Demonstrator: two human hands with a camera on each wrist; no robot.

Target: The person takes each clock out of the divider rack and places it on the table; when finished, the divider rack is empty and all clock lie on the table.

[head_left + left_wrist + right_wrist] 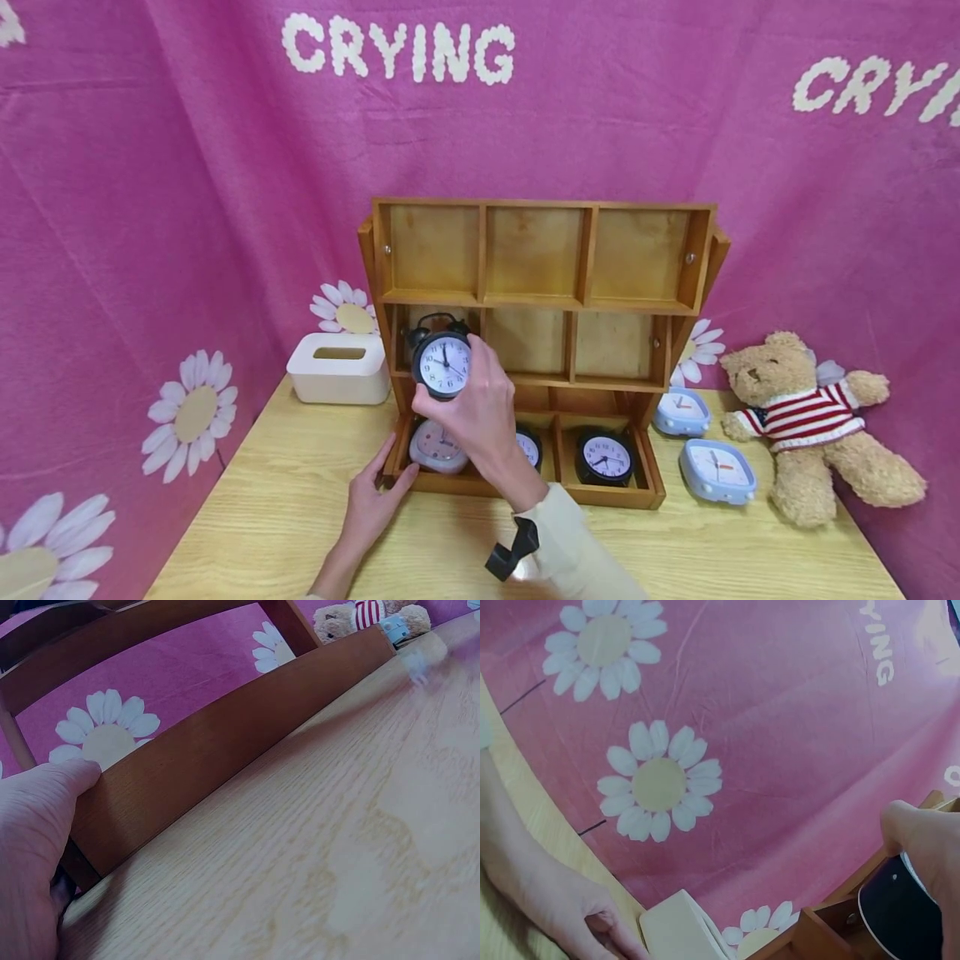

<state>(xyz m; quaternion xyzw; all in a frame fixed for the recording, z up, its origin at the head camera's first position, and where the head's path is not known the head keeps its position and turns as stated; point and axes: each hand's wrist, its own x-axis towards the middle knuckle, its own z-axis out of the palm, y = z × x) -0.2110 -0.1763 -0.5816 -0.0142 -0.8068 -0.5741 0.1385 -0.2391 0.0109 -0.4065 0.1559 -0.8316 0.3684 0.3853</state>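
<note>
My right hand (480,408) grips a black twin-bell alarm clock (445,365) by its rim, thumb below and fingers at its right side. The clock stands upright, dial outward, before the left middle compartment of a wooden shelf (536,302). Its dark back (900,911) shows in the right wrist view. My left hand (369,504) touches the shelf's lower left corner, its thumb (79,776) on the front board. Below the held clock, a pale rounded clock (437,450) sits in the bottom left compartment. A black clock (529,450) in the bottom middle is partly hidden by my right arm.
Another black clock (606,457) fills the bottom right compartment. Two light blue clocks (682,410) (717,471) and a teddy bear (817,433) are right of the shelf. A white tissue box (339,371) stands to the left. A pink curtain (600,125) hangs behind.
</note>
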